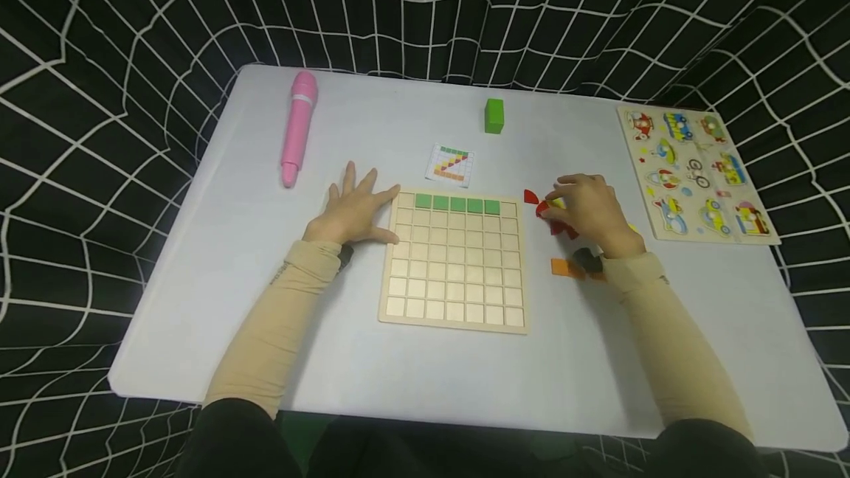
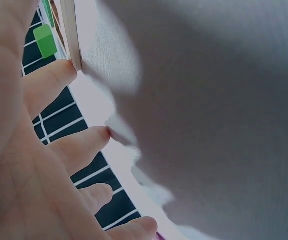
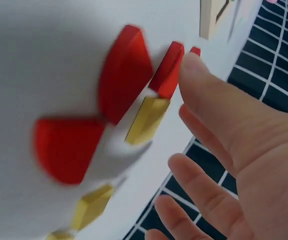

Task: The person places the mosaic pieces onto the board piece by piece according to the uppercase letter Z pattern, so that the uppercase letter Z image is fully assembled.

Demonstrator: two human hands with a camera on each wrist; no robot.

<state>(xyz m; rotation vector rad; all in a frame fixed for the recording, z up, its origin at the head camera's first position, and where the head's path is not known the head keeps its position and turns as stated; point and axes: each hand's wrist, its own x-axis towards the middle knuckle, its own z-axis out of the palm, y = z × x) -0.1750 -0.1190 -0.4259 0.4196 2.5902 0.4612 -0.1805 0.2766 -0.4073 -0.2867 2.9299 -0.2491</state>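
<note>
- Several red pieces (image 3: 126,75) lie on the table (image 1: 345,367) just right of the board (image 1: 455,291), mixed with yellow pieces (image 3: 146,121); packed this closely, a neighbour could be dragged along or taken by mistake.
- The right hand (image 1: 587,211) is over them, its thumb tip at one red piece. Whether thumb and finger pinch that piece or merely touch it, I cannot tell; a thin hold could let it slip or turn.
- Some pieces look thin and lie flat, so fingertips pressing from above may slide them rather than lift them.
- Orange pieces (image 1: 560,267) lie under the right wrist, near its dark wrist unit (image 1: 587,260); a wrist dropped low could scatter them.
- The left hand (image 1: 352,209) is spread and grips nothing, with thumb and index tips at the board's left edge. A sideways push there might shift or twist the board.
- Five green squares (image 1: 458,204) sit in the top row; a jolt could unseat them, though the grid's ridges should check sliding.
- The card (image 1: 451,165) lies just beyond the board; pushing the board outward could skew it.
- The block (image 1: 494,116), microphone (image 1: 299,127) and puzzle (image 1: 697,175) lie farther out, unlikely to interfere unless an arm sweeps wide.
</note>
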